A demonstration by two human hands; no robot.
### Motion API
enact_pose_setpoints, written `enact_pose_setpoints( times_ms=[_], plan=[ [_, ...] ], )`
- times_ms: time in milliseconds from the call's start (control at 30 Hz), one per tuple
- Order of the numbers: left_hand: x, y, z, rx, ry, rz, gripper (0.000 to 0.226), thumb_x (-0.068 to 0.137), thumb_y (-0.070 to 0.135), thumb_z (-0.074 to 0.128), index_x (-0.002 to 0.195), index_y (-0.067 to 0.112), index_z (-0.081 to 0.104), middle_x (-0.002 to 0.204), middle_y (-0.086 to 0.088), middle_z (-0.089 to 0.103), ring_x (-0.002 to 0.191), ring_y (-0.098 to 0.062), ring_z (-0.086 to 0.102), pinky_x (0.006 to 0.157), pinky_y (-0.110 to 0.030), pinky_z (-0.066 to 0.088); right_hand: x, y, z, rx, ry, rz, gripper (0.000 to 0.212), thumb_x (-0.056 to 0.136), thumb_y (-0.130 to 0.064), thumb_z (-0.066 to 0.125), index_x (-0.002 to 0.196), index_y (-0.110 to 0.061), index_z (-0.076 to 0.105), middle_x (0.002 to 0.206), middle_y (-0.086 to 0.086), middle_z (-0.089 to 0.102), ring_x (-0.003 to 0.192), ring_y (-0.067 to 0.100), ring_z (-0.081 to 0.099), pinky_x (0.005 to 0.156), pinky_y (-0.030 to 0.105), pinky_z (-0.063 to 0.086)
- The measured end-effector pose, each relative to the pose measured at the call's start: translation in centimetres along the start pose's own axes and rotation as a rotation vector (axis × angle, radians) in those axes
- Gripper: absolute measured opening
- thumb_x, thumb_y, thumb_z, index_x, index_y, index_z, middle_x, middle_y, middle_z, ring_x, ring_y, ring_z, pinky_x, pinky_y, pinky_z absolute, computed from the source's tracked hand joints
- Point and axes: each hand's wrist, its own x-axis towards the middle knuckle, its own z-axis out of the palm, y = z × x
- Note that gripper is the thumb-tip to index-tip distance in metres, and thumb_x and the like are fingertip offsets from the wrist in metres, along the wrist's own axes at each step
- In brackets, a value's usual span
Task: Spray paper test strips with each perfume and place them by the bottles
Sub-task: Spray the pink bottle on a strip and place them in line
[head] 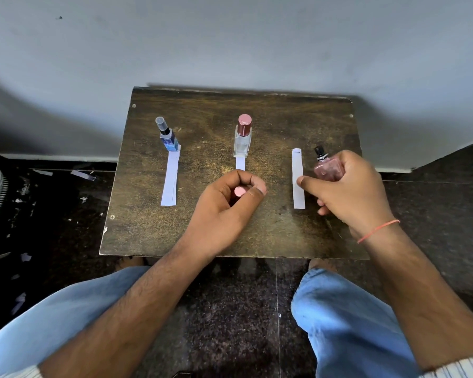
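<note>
Person seated, knees in blue jeans point(352, 323) nearest, dark speckled floor point(230, 309) between them with paper scraps off to the left. Small worn wooden desk point(148, 227) ahead against a grey wall point(230, 36).

Left hand point(227, 203) over the desk's middle, fingers curled round a small pink cap point(240, 191), thumb pressed alongside it. Right hand point(350, 186) with an orange thread on the wrist, wrapped round a pink bottle point(327, 170) with its black sprayer bare and cap off; forefinger stretched left, tip touching the right paper strip point(298, 178), which lies flat on the desk just left of that bottle.

Middle strip point(240, 163) lies in front of the clear bottle point(242, 144) with the dark pink cap on, near end hidden by the left hand. Left strip point(170, 178) lies flat, far end touching the base of the blue bottle point(169, 140) with clear cap on. Blue and clear bottles stand upright toward the back of the desk, well apart.
</note>
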Motion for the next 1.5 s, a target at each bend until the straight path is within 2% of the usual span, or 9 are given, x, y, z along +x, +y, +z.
enact_pose_setpoints(
  times_ms=[133, 200, 333, 500, 600, 800, 1033, 1267, 1500],
  plan=[
    [0.1, 0.3, -0.1, -0.206, -0.038, -0.008, 0.020, 0.097, 0.013, 0.051, 0.111, 0.019, 0.064, 0.083, 0.012, 0.056, 0.052, -0.004, 0.032, 0.046, -0.016, 0.028, -0.8, -0.1, 0.3, 0.047, -0.088, -0.179, 0.026, 0.085, -0.039, 0.086, 0.090, -0.029, 0.063, 0.085, -0.005, 0.076, 0.057, 0.013, 0.071, 0.063, 0.045, 0.063],
    [0.1, 0.5, -0.2, -0.280, -0.041, 0.002, 0.025, 0.096, 0.011, 0.047, 0.114, 0.018, 0.063, 0.093, 0.007, 0.060, 0.051, -0.007, 0.029, 0.045, -0.018, 0.024, -1.2, -0.2, 0.7, 0.089, -0.161, -0.268, 0.019, 0.090, -0.030, 0.083, 0.092, -0.028, 0.064, 0.087, -0.007, 0.076, 0.064, 0.014, 0.072, 0.067, 0.050, 0.063],
    [-0.1, 1.0, -0.1, -0.250, -0.020, 0.126, 0.020, 0.113, 0.008, 0.048, 0.130, 0.009, 0.058, 0.118, -0.002, 0.075, 0.042, -0.009, 0.036, 0.042, -0.020, 0.034, -1.6, 0.1, 1.1, 0.103, -0.237, -0.411, 0.010, 0.090, -0.026, 0.077, 0.096, -0.023, 0.070, 0.082, -0.007, 0.076, 0.072, 0.024, 0.077, 0.063, 0.055, 0.062],
    [-0.4, 1.4, -0.3, -0.229, -0.003, 0.233, 0.016, 0.109, 0.026, 0.048, 0.117, 0.012, 0.052, 0.140, -0.005, 0.073, 0.034, -0.012, 0.048, 0.036, -0.024, 0.038, -1.7, 0.0, 0.6, 0.057, -0.212, -0.580, 0.012, 0.091, -0.018, 0.086, 0.098, -0.020, 0.077, 0.072, -0.010, 0.069, 0.059, 0.009, 0.058, 0.060, 0.021, 0.045],
    [-0.4, 1.5, -0.3, -0.197, -0.006, 0.249, 0.014, 0.110, 0.027, 0.047, 0.116, 0.015, 0.051, 0.148, -0.001, 0.069, 0.035, -0.016, 0.056, 0.040, -0.033, 0.041, -1.8, -0.1, 0.9, 0.017, -0.253, -0.637, 0.013, 0.090, -0.020, 0.088, 0.100, -0.019, 0.080, 0.073, -0.010, 0.071, 0.059, 0.009, 0.059, 0.060, 0.019, 0.043],
    [-0.6, 1.4, -0.2, -0.139, -0.036, 0.224, 0.022, 0.109, 0.023, 0.047, 0.124, 0.007, 0.051, 0.155, 0.003, 0.063, 0.038, -0.018, 0.062, 0.038, -0.054, 0.045, -1.7, -0.4, 1.2, -0.036, -0.284, -0.704, 0.014, 0.090, -0.025, 0.089, 0.100, -0.019, 0.082, 0.071, -0.021, 0.066, 0.059, 0.009, 0.060, 0.059, 0.017, 0.041],
    [-0.4, 0.8, 0.0, -0.098, -0.051, 0.228, 0.022, 0.109, 0.022, 0.050, 0.126, 0.010, 0.056, 0.154, 0.004, 0.064, 0.039, -0.020, 0.063, 0.035, -0.033, 0.050, -1.6, -0.3, 1.1, -0.022, -0.276, -0.737, 0.013, 0.092, -0.029, 0.087, 0.097, -0.019, 0.081, 0.069, -0.013, 0.068, 0.058, 0.013, 0.060, 0.057, 0.030, 0.047],
    [-0.5, 0.7, 0.3, -0.029, -0.039, 0.200, 0.037, 0.105, 0.025, 0.057, 0.138, 0.009, 0.062, 0.143, 0.010, 0.071, 0.043, -0.022, 0.067, 0.037, -0.046, 0.049, -1.7, -0.2, 1.2, -0.023, -0.251, -0.737, 0.022, 0.093, -0.034, 0.082, 0.095, -0.013, 0.081, 0.066, -0.002, 0.067, 0.057, 0.020, 0.059, 0.057, 0.041, 0.048],
    [-0.4, 0.8, 0.4, -0.051, -0.082, 0.231, 0.058, 0.103, 0.017, 0.062, 0.159, 0.011, 0.048, 0.154, 0.010, 0.063, 0.049, -0.019, 0.069, 0.042, -0.037, 0.058, -1.7, -0.2, 0.3, 0.063, -0.304, -0.671, 0.009, 0.095, -0.029, 0.085, 0.099, -0.024, 0.080, 0.070, -0.012, 0.065, 0.062, 0.006, 0.055, 0.061, 0.025, 0.044]
  ],
)
